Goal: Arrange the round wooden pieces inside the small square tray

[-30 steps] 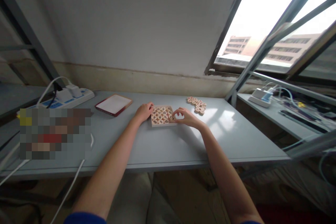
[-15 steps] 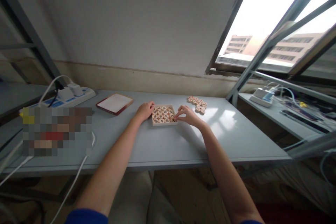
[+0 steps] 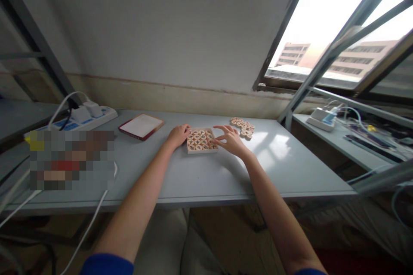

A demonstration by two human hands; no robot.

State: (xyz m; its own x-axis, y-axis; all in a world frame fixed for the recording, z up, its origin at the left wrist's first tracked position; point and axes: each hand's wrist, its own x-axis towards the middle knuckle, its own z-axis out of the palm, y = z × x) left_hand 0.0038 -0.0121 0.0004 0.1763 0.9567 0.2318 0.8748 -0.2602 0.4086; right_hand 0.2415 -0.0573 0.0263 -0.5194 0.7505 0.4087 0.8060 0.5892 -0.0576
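The left hand (image 3: 177, 136), near the middle of the frame in the head view, lies against the left side of the shallow box (image 3: 202, 151), its fingertips at the rim; whether they pinch the wall or only press on it I cannot tell, though the placing suggests a brace, so that the box does not slide on the desk (image 3: 193, 184); the right hand (image 3: 231, 141), just right of the frame's middle, has thumb and forefinger spread wide apart, with nothing seen gripped between them; its thumb tip reaches the box's right edge by the lower right corner, touching or just above a piece there, too small to tell; the box thus sits between the two hands, left of the right hand and right of the left; the round pieces (image 3: 198, 142) lie flat inside in rows, characters up, probably because the low walls keep them packed; farther right and higher in the frame, a loose cluster of discs (image 3: 247, 128) lies beyond the right hand, likely kept within its reach; the white-faced lid (image 3: 142, 126) rests left of centre, well apart from the left hand, presumably out of the way
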